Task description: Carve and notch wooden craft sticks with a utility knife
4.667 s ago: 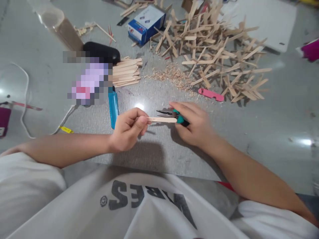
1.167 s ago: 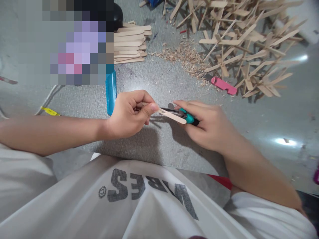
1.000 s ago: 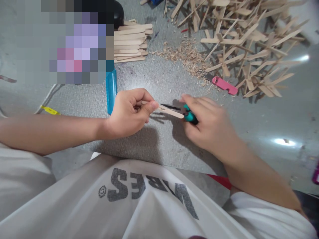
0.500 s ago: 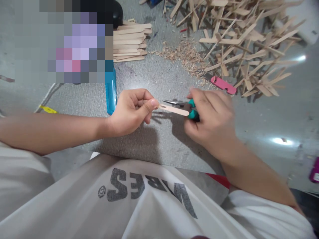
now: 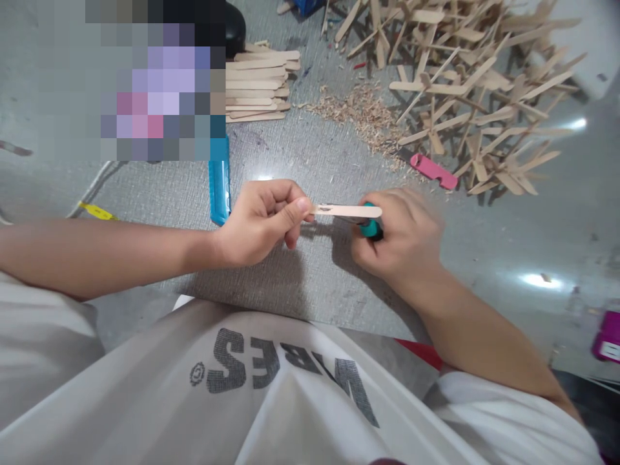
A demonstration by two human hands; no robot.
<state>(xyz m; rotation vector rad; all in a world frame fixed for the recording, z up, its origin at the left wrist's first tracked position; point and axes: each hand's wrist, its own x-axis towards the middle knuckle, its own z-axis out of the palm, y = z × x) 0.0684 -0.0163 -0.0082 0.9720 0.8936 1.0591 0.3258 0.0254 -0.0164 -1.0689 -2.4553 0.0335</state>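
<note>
A pale flat wooden stick (image 5: 356,211) with a rounded end points right from my left hand (image 5: 271,223), whose thumb and fingers pinch its left end. A dark slot or mark shows in the stick near those fingertips. My right hand (image 5: 402,236) is wrapped round the green-handled pliers (image 5: 371,229). Their metal jaws lie mostly hidden behind the stick, so whether they touch it cannot be told. Wood shavings (image 5: 363,113) lie in a heap beyond my hands, beside a pink-handled knife (image 5: 433,171).
Many joined wooden sticks (image 5: 465,84) are piled at the back right. Flat loose sticks (image 5: 256,84) lie stacked at the back left. A blue tray (image 5: 219,184) stands behind my left wrist. A yellow tag (image 5: 97,211) is on a cable at left, and a purple object (image 5: 608,336) at far right.
The stick has turned from sloping down to nearly level. My right hand has shifted slightly left with the pliers, whose jaws are now mostly behind the stick. The view has moved slightly.
</note>
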